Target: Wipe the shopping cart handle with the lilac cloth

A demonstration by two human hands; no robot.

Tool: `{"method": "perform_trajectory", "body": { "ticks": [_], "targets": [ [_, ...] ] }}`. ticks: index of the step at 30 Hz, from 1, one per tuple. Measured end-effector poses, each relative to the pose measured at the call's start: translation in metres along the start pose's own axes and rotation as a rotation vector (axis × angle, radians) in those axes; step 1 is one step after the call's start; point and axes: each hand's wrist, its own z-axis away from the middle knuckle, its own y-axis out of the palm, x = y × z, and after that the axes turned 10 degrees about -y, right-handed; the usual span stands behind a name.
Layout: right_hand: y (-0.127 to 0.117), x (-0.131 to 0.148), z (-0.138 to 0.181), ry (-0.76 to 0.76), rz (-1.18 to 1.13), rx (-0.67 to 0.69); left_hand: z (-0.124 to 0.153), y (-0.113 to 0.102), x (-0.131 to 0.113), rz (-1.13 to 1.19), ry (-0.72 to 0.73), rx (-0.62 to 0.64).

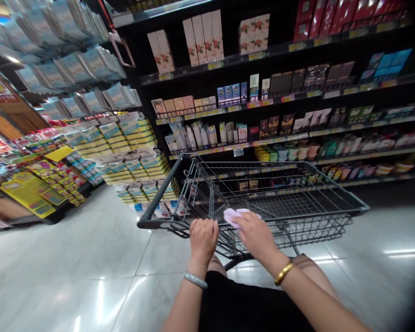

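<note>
Polished pale floor tiles point(72, 258) are seen in a shop aisle, backed by dark shelving point(283, 101) on which boxes, bottles and tubes are arranged in rows. Flower-printed cartons point(207, 39) are stood on an upper shelf, with red boxes point(328, 20) placed to their right; small blue boxes point(228, 94) are kept lower down. At left, yellow-striped packs point(134, 170) are stacked below hanging pale-blue packets point(65, 57). A grey wire shopping cart point(342, 188) is positioned side-on, between the shelving and the person's black garment point(245, 304), with a thick bar point(162, 191) set across its left end. Its near rim point(318, 216) is gripped by the left hand point(203, 237): fingers are curled over the top, knuckles up, and a pale grey bangle point(195, 280) is worn at that wrist. A lilac cloth point(232, 216) is held bunched under the fingers of the right hand point(257, 235), at the same rim, just right of the left hand. Whether the metal is also clasped through the cloth cannot be told. A gold bracelet point(284, 273) is worn at the right wrist.
</note>
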Motion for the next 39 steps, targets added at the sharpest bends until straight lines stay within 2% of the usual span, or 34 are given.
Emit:
{"method": "perform_trajectory", "body": {
  "ticks": [2, 4, 9, 12, 15, 18, 20, 22, 25, 27, 29, 31, 34, 36, 39],
  "targets": [
    [-0.004, -0.010, 0.004, 0.105, 0.037, -0.015, 0.000, -0.001, -0.003, 0.007, -0.024, -0.003],
    [-0.003, -0.007, 0.004, 0.148, 0.072, -0.030, 0.000, 0.000, -0.010, 0.022, -0.066, -0.012],
    [0.007, 0.015, 0.000, -0.005, 0.034, -0.055, 0.002, 0.006, -0.038, 0.110, -0.072, 0.015],
    [0.000, -0.006, 0.006, -0.033, -0.013, -0.049, 0.002, 0.011, -0.044, 0.102, -0.056, 0.043],
    [-0.010, -0.035, 0.015, 0.094, 0.005, -0.073, 0.002, 0.014, -0.043, 0.104, -0.035, 0.041],
    [-0.012, -0.035, 0.016, 0.206, 0.051, -0.098, 0.001, 0.017, -0.043, 0.090, -0.046, 0.010],
    [-0.008, -0.022, 0.013, 0.180, 0.052, -0.088, 0.001, 0.018, -0.044, 0.070, -0.057, -0.003],
    [-0.005, -0.012, 0.011, 0.092, 0.016, -0.073, 0.002, 0.018, -0.043, 0.054, -0.056, 0.000],
    [-0.009, -0.023, 0.016, 0.005, -0.063, -0.060, 0.003, 0.016, -0.040, 0.052, -0.041, 0.015],
    [-0.015, -0.042, 0.021, 0.053, -0.083, -0.066, 0.003, 0.015, -0.038, 0.060, -0.035, 0.023],
    [-0.019, -0.056, 0.025, 0.163, -0.058, -0.090, 0.002, 0.013, -0.040, 0.061, -0.054, 0.023],
    [-0.019, -0.055, 0.025, 0.232, -0.014, -0.106, 0.001, 0.011, -0.048, 0.068, -0.098, 0.004],
    [-0.010, -0.034, 0.022, 0.182, 0.008, -0.110, -0.003, 0.009, -0.069, 0.129, -0.099, -0.023],
    [-0.004, -0.024, 0.021, 0.112, -0.021, -0.120, -0.004, 0.011, -0.082, 0.165, -0.036, 0.032],
    [-0.006, -0.038, 0.026, 0.038, -0.062, -0.117, -0.004, 0.015, -0.088, 0.145, 0.016, 0.116]
  ]
}}
